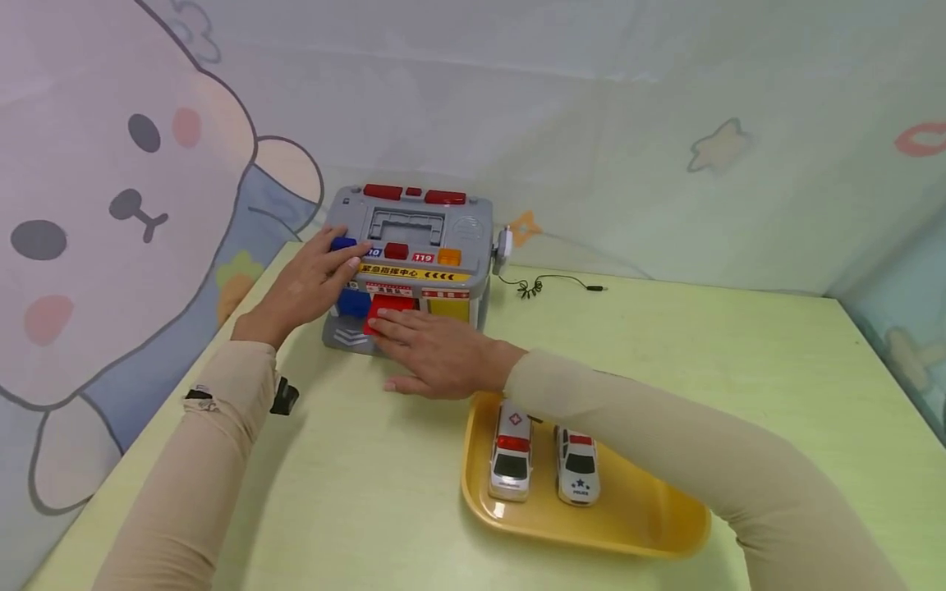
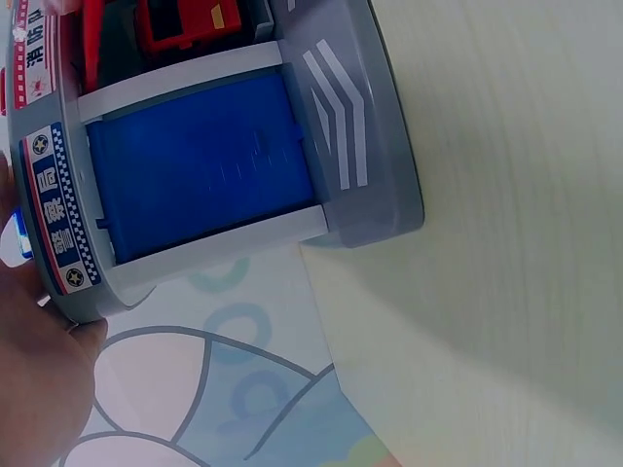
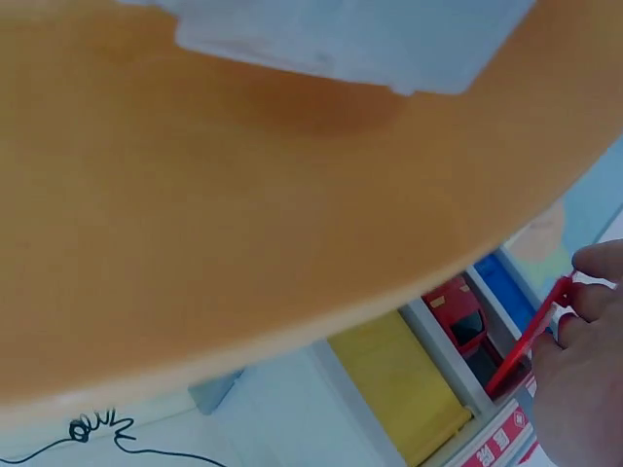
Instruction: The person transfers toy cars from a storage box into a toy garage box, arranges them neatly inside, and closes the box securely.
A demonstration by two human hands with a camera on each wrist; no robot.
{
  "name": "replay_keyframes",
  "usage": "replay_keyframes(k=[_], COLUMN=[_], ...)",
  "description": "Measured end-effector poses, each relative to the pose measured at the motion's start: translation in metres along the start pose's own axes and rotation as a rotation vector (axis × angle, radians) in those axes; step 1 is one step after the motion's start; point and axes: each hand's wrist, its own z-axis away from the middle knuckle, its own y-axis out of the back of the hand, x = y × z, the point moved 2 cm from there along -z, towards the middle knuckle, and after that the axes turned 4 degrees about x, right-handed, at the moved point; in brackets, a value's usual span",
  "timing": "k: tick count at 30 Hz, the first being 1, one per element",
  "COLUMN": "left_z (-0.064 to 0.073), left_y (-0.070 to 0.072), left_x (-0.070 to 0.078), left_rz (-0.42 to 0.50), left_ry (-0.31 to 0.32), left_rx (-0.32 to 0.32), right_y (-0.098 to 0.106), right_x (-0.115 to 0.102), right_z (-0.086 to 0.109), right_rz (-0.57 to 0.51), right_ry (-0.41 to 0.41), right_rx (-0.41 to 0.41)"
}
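Observation:
A grey toy emergency station stands near the back of the table. My left hand rests on its front left roof corner, fingers beside the blue button. My right hand reaches to the station's front with its fingers extended, touching the red door of the middle bay. That door is swung outward and upward. Behind it, a red toy vehicle sits in the bay, partly hidden. On either side, the blue door and the yellow door are down.
A yellow tray lies under my right forearm, holding a toy ambulance and a toy police car. A thin black cable trails from the station's right side. Printed cloth hangs behind the table.

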Motion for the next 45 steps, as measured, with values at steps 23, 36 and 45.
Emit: replay_keyframes(k=[23,36,45], left_z=[0.003,0.003,0.002], left_y=[0.000,-0.004,-0.006], left_x=[0.001,0.003,0.002], left_rz=[0.030,0.082,0.102], left_ry=[0.021,0.035,0.039], left_rx=[0.039,0.084,0.113], right_y=[-0.013,-0.019,-0.017], right_x=[0.006,0.009,0.007], right_z=[-0.018,-0.024,-0.026], right_rz=[0.143,0.152,0.155], right_ry=[-0.006,-0.050,-0.070], right_rx=[-0.146,-0.192,-0.201])
